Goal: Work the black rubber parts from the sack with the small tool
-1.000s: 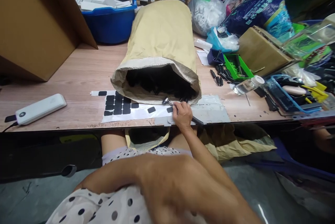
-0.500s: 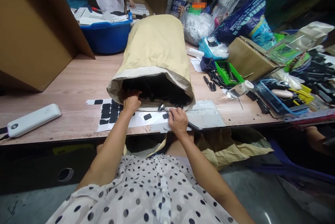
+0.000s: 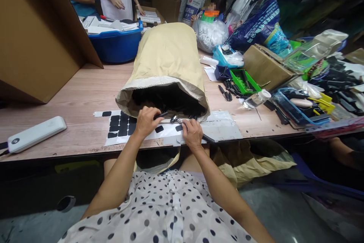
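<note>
A tan paper sack point(image 3: 167, 61) lies on its side on the wooden table point(image 3: 74, 95), its open mouth facing me and full of black parts. My left hand point(image 3: 146, 121) is closed on a thin black part point(image 3: 161, 114) just outside the sack's mouth. My right hand point(image 3: 192, 133) grips a small metal hammer point(image 3: 174, 119) with a black handle, its head close to the black part. Under both hands lies a white sheet with black rectangular pads point(image 3: 122, 126).
A white device point(image 3: 35, 134) lies at the table's left front. A big cardboard box point(image 3: 36, 34) and a blue tub point(image 3: 116, 44) stand at the back left, where two people stand. Green and blue trays point(image 3: 244, 80), black parts and a brown box point(image 3: 265, 66) crowd the right.
My left hand rose from my lap, reached into the sack's mouth and came out holding a thin black part. My right hand stayed put with the hammer.
</note>
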A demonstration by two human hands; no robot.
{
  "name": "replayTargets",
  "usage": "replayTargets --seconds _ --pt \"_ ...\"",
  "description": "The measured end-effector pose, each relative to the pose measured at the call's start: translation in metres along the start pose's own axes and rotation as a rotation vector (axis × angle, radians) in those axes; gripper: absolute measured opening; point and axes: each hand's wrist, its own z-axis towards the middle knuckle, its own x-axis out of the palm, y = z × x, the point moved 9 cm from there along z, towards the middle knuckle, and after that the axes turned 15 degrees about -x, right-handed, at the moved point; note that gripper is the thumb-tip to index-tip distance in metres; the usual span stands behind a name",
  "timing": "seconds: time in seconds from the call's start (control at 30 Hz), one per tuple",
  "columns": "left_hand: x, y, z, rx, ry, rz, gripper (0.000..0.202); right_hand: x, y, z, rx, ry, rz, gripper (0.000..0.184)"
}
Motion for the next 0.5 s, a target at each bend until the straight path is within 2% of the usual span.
replayTargets --seconds 0.1,0.23,0.4,0.5 --pt "0.022 -0.013 -0.025 0.1 0.099 -0.1 0.008 0.001 -0.001 -0.001 0.001 0.003 0.0 0.022" --pt "0.046 -0.009 -0.037 0.072 0.152 -0.188 0.008 0.002 -0.002 -0.002 -0.004 -0.003 -0.01 0.022" --pt "0.05 -0.005 -0.036 0.093 0.145 -0.261 0.02 0.002 -0.006 -0.001 -0.006 -0.008 0.01 0.022" --pt "0.05 -0.001 -0.034 0.068 0.141 -0.277 0.019 -0.007 -0.008 -0.001 0.024 -0.037 0.064 0.025"
